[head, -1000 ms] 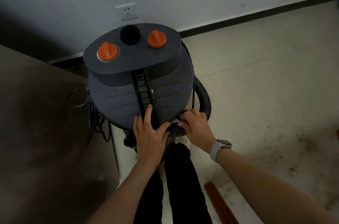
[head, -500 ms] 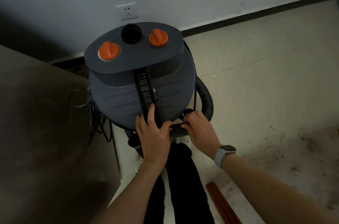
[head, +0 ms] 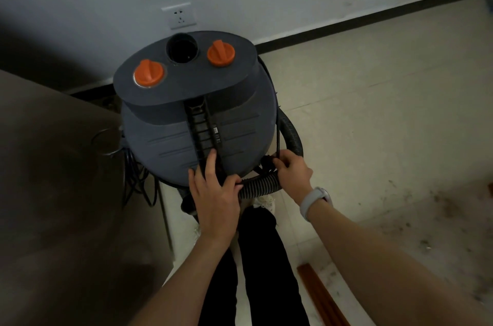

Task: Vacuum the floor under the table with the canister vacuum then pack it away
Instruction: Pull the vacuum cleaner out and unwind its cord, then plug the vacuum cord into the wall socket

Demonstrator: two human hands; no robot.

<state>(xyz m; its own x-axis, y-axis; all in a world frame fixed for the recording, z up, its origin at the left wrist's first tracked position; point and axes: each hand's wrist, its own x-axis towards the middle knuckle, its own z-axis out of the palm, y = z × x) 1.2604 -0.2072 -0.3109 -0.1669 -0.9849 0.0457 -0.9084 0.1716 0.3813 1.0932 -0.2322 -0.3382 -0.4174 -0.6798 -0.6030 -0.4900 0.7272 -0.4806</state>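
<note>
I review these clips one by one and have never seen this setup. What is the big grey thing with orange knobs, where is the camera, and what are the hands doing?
The camera sits on the person's head, looking down at their own arms. The grey drum is a canister vacuum standing on the floor by a wall socket. Its ribbed hose loops round the near side. The left hand rests on the lid, thumb against the hose. The right hand pinches a thin black cord beside the drum. A table stands at left.

Matt grey plastic vacuum (head: 197,122), ribbed hose (head: 260,187), scuffed dusty floor (head: 386,117)
</note>
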